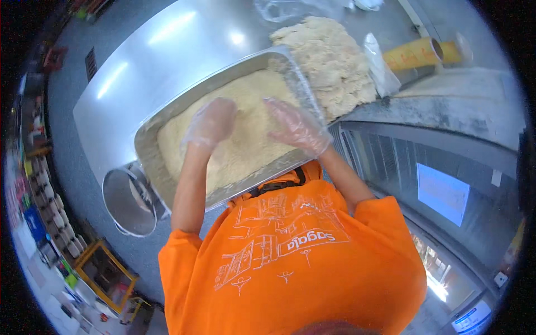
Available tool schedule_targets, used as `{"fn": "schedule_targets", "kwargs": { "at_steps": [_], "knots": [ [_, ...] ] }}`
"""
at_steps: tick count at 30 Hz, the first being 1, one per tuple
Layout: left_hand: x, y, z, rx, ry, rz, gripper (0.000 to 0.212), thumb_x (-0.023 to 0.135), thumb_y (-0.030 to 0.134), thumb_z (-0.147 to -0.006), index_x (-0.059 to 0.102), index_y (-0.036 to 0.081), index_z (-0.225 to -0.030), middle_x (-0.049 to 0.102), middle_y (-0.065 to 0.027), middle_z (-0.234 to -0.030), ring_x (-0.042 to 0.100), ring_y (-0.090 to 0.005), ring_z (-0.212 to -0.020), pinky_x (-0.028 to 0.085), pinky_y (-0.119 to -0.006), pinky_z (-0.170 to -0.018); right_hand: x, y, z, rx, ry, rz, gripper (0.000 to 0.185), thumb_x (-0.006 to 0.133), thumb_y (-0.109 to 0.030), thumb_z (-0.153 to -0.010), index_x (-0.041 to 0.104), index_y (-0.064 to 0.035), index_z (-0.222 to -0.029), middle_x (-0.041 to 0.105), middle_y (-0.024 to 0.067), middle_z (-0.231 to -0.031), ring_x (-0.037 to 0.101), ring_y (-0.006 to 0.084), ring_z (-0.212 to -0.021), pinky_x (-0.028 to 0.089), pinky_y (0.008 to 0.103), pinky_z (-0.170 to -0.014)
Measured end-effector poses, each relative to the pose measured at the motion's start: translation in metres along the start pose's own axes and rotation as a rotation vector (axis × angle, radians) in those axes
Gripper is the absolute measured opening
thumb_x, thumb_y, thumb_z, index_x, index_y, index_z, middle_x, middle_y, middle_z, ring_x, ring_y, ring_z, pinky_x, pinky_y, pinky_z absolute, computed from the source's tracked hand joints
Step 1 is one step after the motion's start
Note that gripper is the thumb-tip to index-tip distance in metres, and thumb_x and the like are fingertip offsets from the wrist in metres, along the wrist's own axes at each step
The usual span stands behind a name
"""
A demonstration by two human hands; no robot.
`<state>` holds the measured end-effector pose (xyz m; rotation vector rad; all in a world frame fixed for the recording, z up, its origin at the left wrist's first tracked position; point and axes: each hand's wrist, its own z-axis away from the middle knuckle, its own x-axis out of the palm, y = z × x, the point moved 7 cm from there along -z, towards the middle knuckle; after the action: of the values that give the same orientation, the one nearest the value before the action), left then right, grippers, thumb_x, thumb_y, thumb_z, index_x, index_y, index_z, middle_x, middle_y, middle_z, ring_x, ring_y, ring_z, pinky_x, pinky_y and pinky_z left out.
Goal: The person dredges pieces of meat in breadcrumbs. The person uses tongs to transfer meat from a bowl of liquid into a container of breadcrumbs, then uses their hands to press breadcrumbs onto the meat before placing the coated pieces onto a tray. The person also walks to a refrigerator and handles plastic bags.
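A deep metal tray [153, 157] holds a wide bed of pale yellow, crumb-like powder [251, 146]. Both of my hands wear clear plastic gloves. Over the left part of the powder is my left hand [212, 121], its back turned up and somewhat blurred; its fingertips and anything under them are hidden. My right hand [298, 127] is over the right part, thumb and fingers apart, with nothing seen between them. Between the two hands the powder is uneven. Against the tray's right end lies a large, lumpy, pale mass that looks like dough [331, 67].
The tray rests on a shiny metal table [138, 71]. A round metal pot [127, 205] stands at its near left corner. Clear plastic sheeting [289, 9], a white plastic bag [380, 67] and a yellow roll [412, 53] lie beyond the mass. A steel-fronted unit [389, 155] flanks my right.
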<state>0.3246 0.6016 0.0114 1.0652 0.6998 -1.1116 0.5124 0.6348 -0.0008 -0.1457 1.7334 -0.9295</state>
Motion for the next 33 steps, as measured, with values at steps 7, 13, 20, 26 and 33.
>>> {"fn": "schedule_targets", "kwargs": {
  "at_steps": [7,13,20,26,33],
  "knots": [
    [-0.070,0.161,-0.038,0.306,0.100,0.277,0.019,0.073,0.019,-0.086,0.073,0.002,-0.093,0.069,-0.0165,-0.075,0.067,-0.0352,-0.070,0.051,-0.043,-0.066,-0.106,0.059,0.046,0.246,0.086,-0.845,0.078,0.082,-0.011,-0.085,0.043,-0.0045,-0.152,0.052,0.0123,-0.149,0.054,0.0242,-0.132,0.045,0.0376,-0.110],
    [-0.002,0.237,-0.170,0.182,0.159,0.646,0.040,0.080,0.030,-0.079,0.074,-0.003,-0.101,0.072,-0.0265,-0.099,0.072,-0.0388,-0.094,0.056,-0.045,-0.081,-0.183,0.220,0.113,0.480,0.281,-0.956,0.046,0.078,-0.017,-0.092,0.062,-0.0052,-0.134,0.068,0.0020,-0.111,0.062,0.0073,-0.094,0.053,0.0268,-0.083],
    [0.044,0.271,-0.245,0.059,0.265,0.570,0.035,0.072,0.028,-0.085,0.073,-0.003,-0.102,0.070,-0.0295,-0.101,0.069,-0.0422,-0.099,0.054,-0.047,-0.090,-0.209,0.311,0.094,0.483,0.224,-0.485,0.040,0.072,-0.017,-0.095,0.063,-0.0031,-0.131,0.071,0.0029,-0.100,0.065,0.0124,-0.088,0.055,0.0290,-0.078],
    [0.000,0.252,-0.176,0.242,0.761,0.445,0.025,0.065,0.021,-0.094,0.068,0.004,-0.111,0.070,-0.0219,-0.104,0.069,-0.0403,-0.095,0.055,-0.046,-0.085,-0.222,0.290,0.094,0.556,0.335,0.114,0.043,0.071,-0.025,-0.092,0.065,-0.0032,-0.128,0.072,0.0118,-0.101,0.069,0.0220,-0.091,0.055,0.0350,-0.084],
    [0.019,0.135,-0.027,0.108,0.532,0.444,0.024,0.073,0.019,-0.091,0.069,0.006,-0.111,0.072,-0.0167,-0.105,0.068,-0.0362,-0.101,0.054,-0.045,-0.086,-0.196,0.218,0.079,0.419,0.504,-0.049,0.036,0.072,-0.014,-0.091,0.068,-0.0021,-0.125,0.074,0.0108,-0.113,0.071,0.0191,-0.101,0.055,0.0324,-0.089]
  ]
}}
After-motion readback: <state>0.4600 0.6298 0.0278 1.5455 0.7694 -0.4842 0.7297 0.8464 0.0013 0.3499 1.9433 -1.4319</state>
